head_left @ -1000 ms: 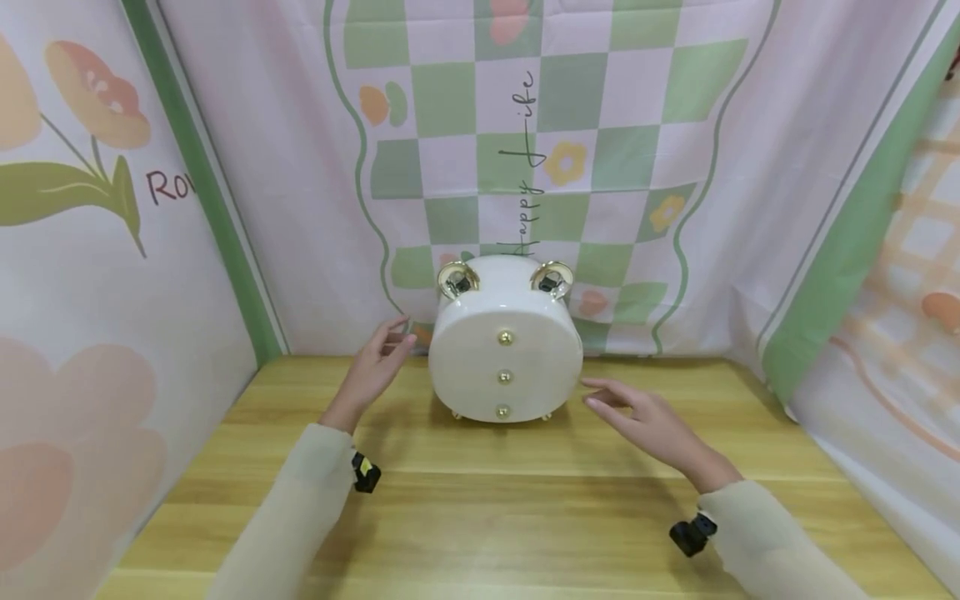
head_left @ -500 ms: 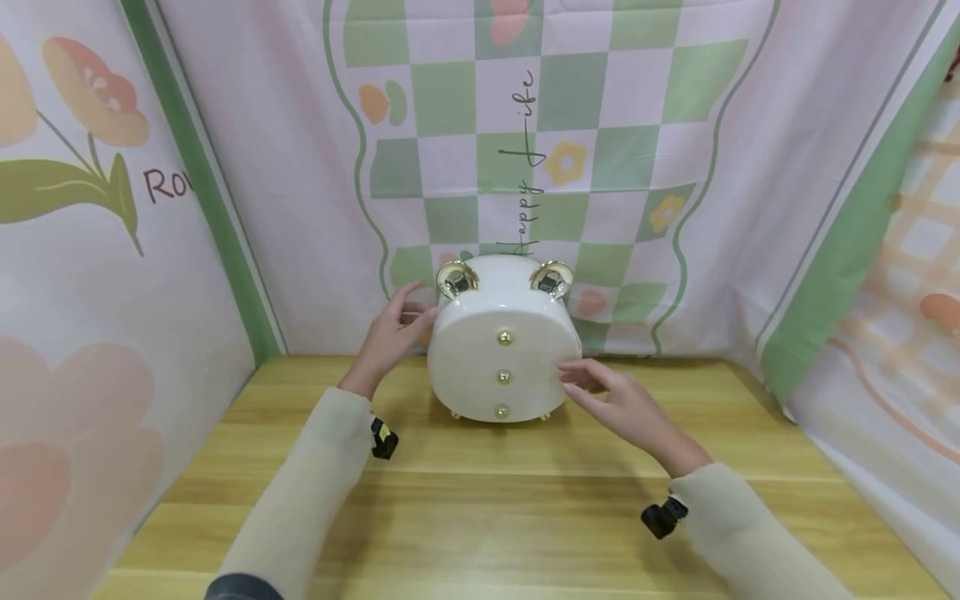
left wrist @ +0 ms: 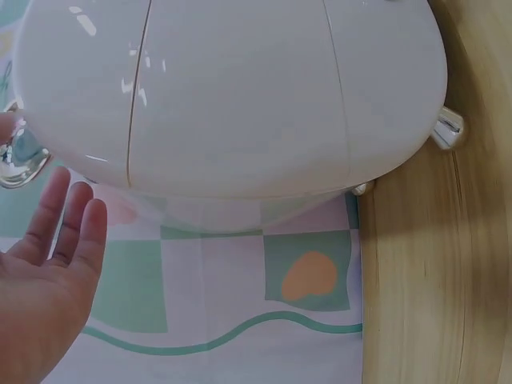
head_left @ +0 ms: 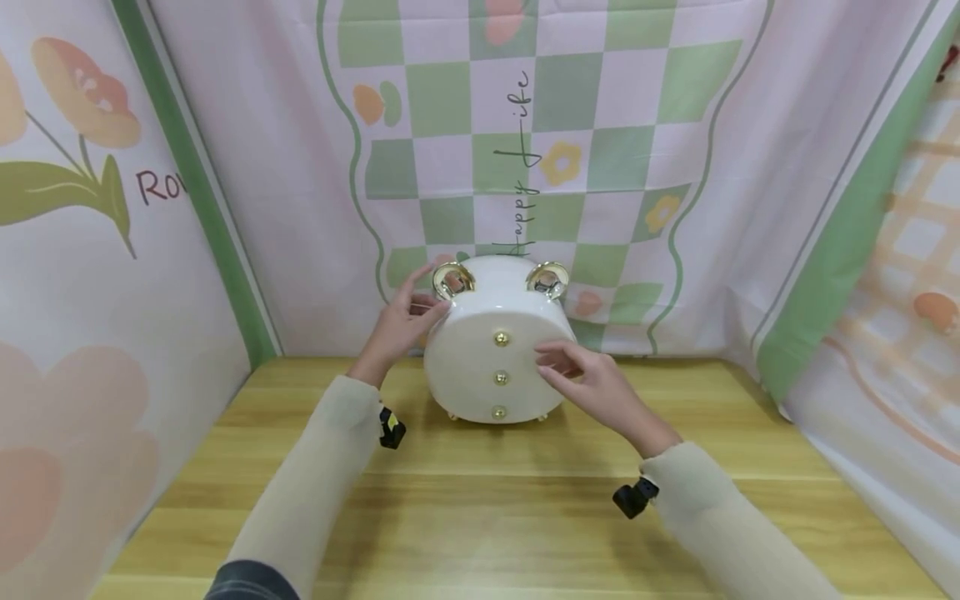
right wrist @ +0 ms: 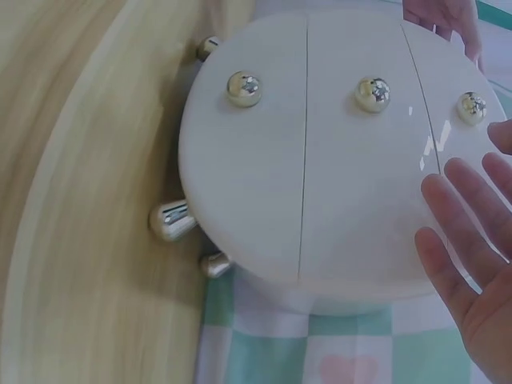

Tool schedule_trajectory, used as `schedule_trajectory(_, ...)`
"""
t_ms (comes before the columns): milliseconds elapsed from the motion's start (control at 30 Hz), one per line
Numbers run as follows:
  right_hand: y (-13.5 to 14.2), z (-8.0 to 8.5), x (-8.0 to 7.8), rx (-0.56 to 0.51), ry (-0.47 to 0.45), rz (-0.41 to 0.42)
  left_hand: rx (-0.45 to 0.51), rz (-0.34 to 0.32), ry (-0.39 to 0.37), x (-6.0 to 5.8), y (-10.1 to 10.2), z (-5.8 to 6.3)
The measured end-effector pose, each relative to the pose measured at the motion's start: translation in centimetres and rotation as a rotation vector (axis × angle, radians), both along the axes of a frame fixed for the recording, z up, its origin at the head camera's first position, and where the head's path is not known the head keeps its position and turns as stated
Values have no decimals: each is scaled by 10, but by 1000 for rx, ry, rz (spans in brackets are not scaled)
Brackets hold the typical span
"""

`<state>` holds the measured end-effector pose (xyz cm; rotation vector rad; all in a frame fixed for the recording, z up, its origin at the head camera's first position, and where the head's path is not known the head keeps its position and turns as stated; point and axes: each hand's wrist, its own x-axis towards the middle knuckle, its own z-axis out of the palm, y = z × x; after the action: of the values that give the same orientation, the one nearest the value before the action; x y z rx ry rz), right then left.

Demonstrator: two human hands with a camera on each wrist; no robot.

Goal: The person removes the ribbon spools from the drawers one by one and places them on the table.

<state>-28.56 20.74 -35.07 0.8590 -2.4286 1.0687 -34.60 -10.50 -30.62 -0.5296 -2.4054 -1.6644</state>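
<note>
The white box stands on the wooden table, between our two hands, with its rounded front toward us. Our left hand is beside the upper part of the box, its fingers loosely extended and slightly spread. Its thumb lies just at the box's edge, and we cannot tell whether it touches. Just beyond that thumb sits the nearer gold ear; the farther gold ear is beyond the fingertips of our right hand. Our right hand is in front of the box's right part, fingers relaxed, gently bent and a little apart; whether they meet the surface we cannot tell either.

Between our hands, three gold knobs run down the front: the top knob, the middle knob and the bottom knob. From the right wrist we see two thin seams dividing the front into three sections, one knob on each. Lower than both hands, small gold feet bear the box. Beyond our fingertips hangs a checkered curtain, and behind each hand a black camera sits at a pale sleeve.
</note>
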Motion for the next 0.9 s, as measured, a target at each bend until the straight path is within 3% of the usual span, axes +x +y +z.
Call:
schedule_trajectory(367, -17, 9, -7, -24, -19, 15, 7, -42, 18, -2, 2, 2)
schedule_trajectory(900, -33, 21, -19, -43, -33, 81, 8, -47, 7, -2, 2, 3)
